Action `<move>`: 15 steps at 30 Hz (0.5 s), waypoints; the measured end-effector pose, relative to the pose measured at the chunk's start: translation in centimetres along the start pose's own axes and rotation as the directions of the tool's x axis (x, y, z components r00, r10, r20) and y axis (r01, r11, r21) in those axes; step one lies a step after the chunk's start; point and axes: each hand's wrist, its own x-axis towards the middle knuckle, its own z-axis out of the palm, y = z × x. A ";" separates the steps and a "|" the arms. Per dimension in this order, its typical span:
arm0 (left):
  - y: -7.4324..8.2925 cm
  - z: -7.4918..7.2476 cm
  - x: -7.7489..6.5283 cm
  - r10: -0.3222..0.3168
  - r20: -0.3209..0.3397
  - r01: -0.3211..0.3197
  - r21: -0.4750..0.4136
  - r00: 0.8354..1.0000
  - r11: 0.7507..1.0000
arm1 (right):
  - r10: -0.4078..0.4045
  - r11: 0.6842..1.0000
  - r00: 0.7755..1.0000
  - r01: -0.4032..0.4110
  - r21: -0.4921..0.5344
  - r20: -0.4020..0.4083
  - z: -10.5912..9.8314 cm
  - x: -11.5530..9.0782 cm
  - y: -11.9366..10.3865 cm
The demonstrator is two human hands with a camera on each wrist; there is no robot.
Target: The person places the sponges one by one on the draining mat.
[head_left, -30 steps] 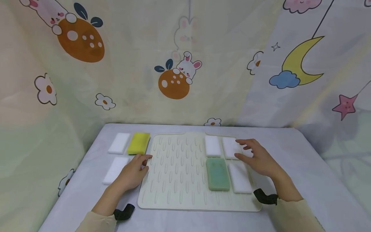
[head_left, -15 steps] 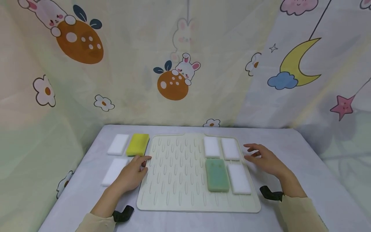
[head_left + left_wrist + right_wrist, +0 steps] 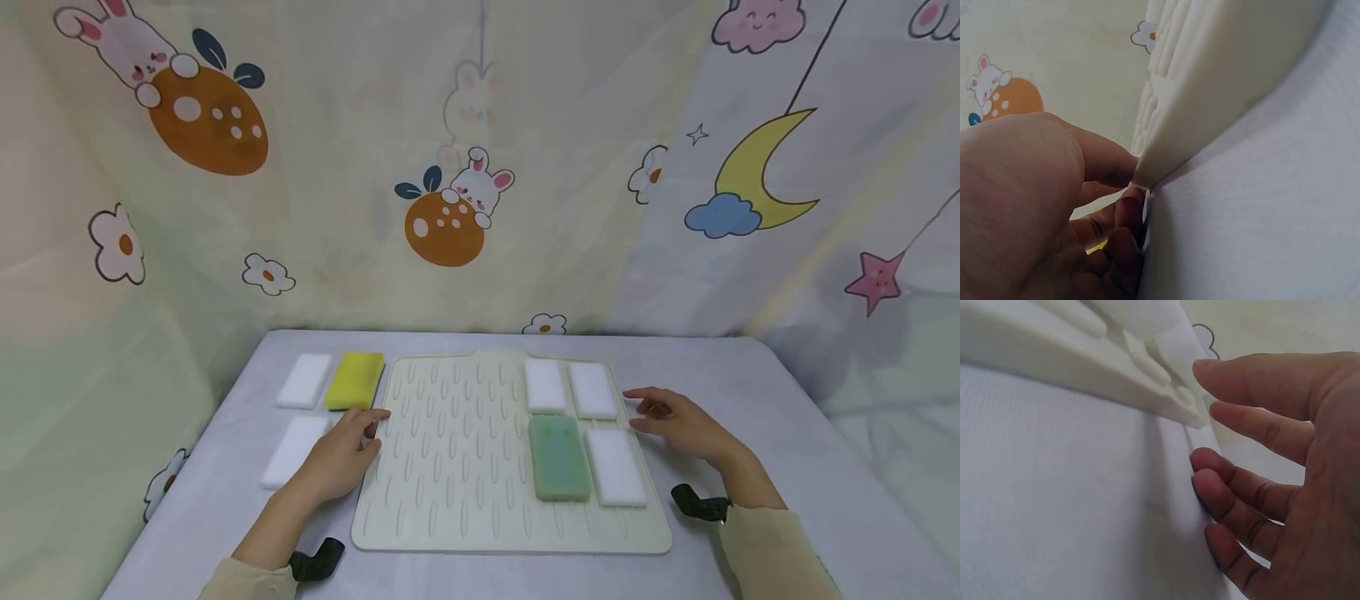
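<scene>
Centred on the counter [image 3: 525, 578], one ridged mat [image 3: 450, 467]: long axis 9–3 o'clock, tab [image 3: 501, 356] toward 12.
At 9 o'clock the left hand [image 3: 339, 460] touches its edge, fingers' grip unclear; just beside 3, the right hand [image 3: 690, 432], fingers loosely spread. Atop: one green sponge [image 3: 559, 459], three white pads [image 3: 615, 468]; toward 10: one yellow sponge [image 3: 355, 380], two pads, one part-hidden.

In the head view, your left sleeve [image 3: 251, 581] is light tan, between 7 and 8 o'clock. Your right sleeve [image 3: 776, 554] matches, near 4 o'clock. Both stop before your left hand [image 3: 341, 454] and right hand [image 3: 686, 427]. Two bent black bits, the left black piece [image 3: 318, 561] and right black piece [image 3: 701, 504], poke out near the cuffs.
</scene>
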 end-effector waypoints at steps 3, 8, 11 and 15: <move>-0.1 0.1 -0.1 -0.005 -0.001 0.005 -0.002 1.000 1.000 | 0.001 1.000 1.000 -0.001 0.005 0.013 0.1 0.1 0.4; -0.2 0.2 -0.2 -0.003 -0.005 0.003 -0.005 1.000 1.000 | 0.002 1.000 1.000 -0.003 0.015 0.030 0.3 0.2 0.8; -0.2 0.2 -0.1 -0.001 -0.003 0.001 -0.006 1.000 1.000 | 0.001 1.000 0.999 -0.002 0.019 0.045 0.3 0.1 0.9; -0.3 0.1 0.0 -0.002 0.001 0.002 -0.003 1.000 1.000 | -0.009 1.000 0.999 0.009 0.000 0.039 0.4 0.3 1.0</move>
